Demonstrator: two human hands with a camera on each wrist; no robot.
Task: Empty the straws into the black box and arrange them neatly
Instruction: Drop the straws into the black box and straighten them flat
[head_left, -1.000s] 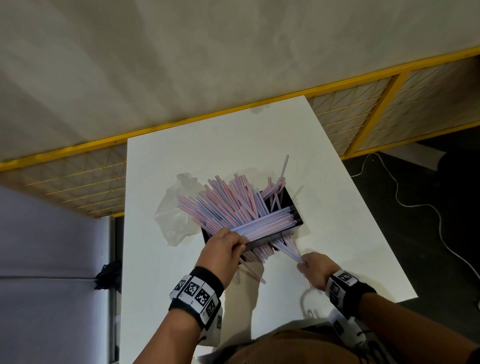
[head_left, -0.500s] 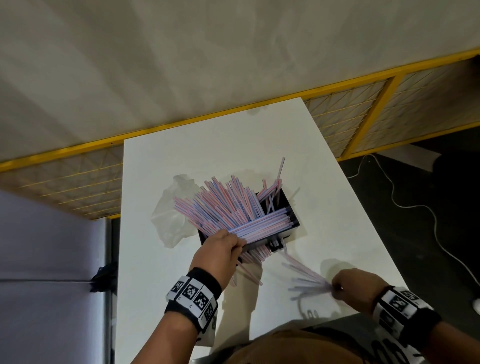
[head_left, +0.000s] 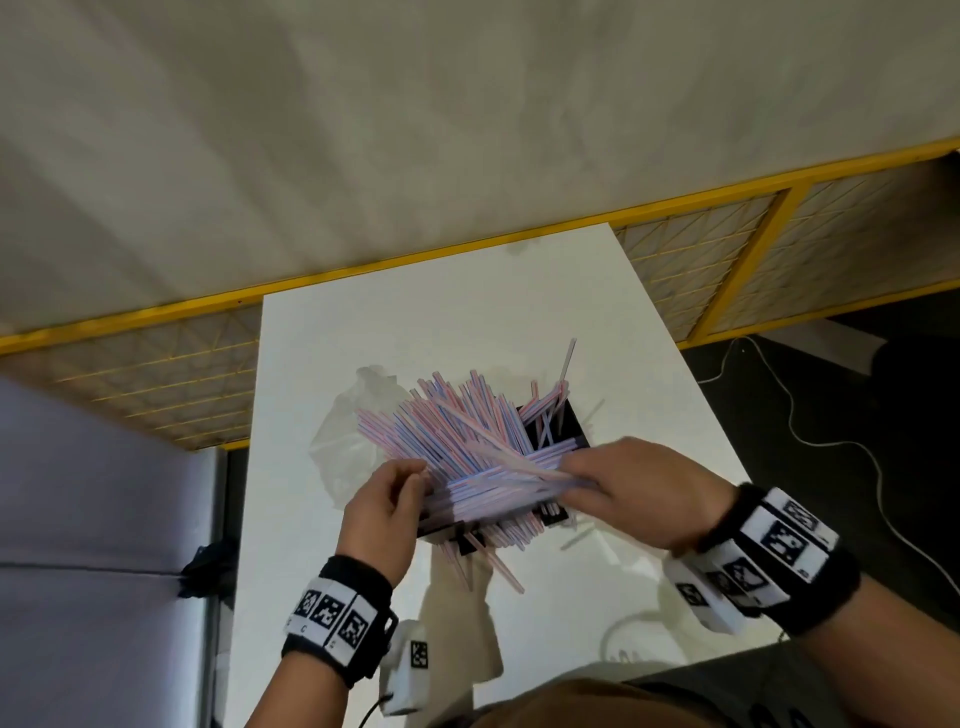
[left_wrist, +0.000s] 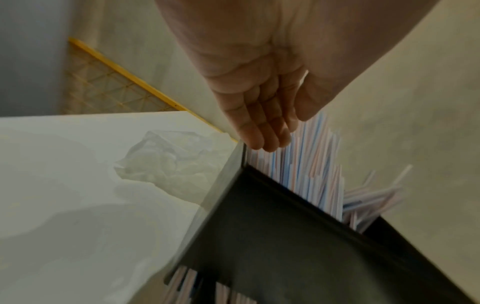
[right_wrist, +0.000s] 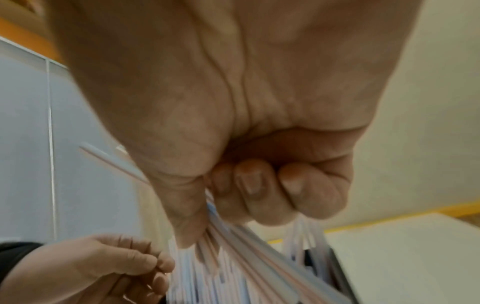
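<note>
Pink-and-blue striped straws lie heaped across the black box on the white table; many stick out over its left rim. My left hand is at the near left of the heap, its straight fingers touching the straw ends. My right hand hovers over the box's near right side and grips a small bunch of straws that points left across the heap. A few loose straws lie on the table in front of the box.
A crumpled clear plastic bag lies on the table just left of the box. The table ends close behind the box at a yellow-framed mesh fence. A white cable runs over the dark floor on the right.
My right hand drew a bunch of loose straws off the table to the right, then lifted it over the box. My left hand moved from the box's near rim to the straw ends.
</note>
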